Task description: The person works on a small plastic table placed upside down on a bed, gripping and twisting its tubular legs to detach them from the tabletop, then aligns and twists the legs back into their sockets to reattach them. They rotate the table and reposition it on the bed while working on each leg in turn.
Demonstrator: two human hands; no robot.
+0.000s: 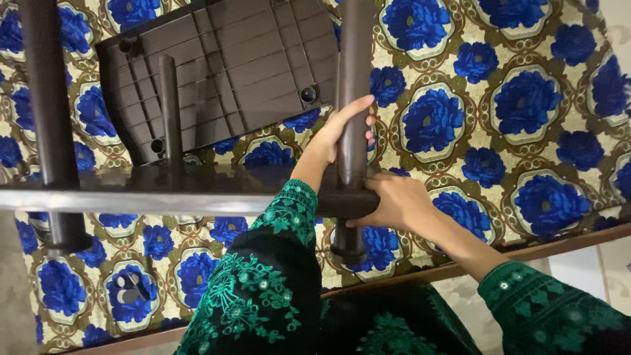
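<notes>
A dark brown plastic pole (pixel 353 72) stands upright through the corner of a dark brown shelf board (pixel 164 187). My left hand (pixel 338 131) is wrapped around the pole just above the board. My right hand (pixel 394 200) grips the board's corner where the pole passes through. Below the board the pole ends in a round foot (pixel 347 250). Both sleeves are dark with green embroidery.
A second brown pole (pixel 49 118) stands at the left through the same board. A ribbed brown panel (pixel 223 72) with corner sockets and a short pole (pixel 169 112) lies on the blue-flowered cloth (pixel 526 105). A wooden edge (pixel 559 243) borders the cloth.
</notes>
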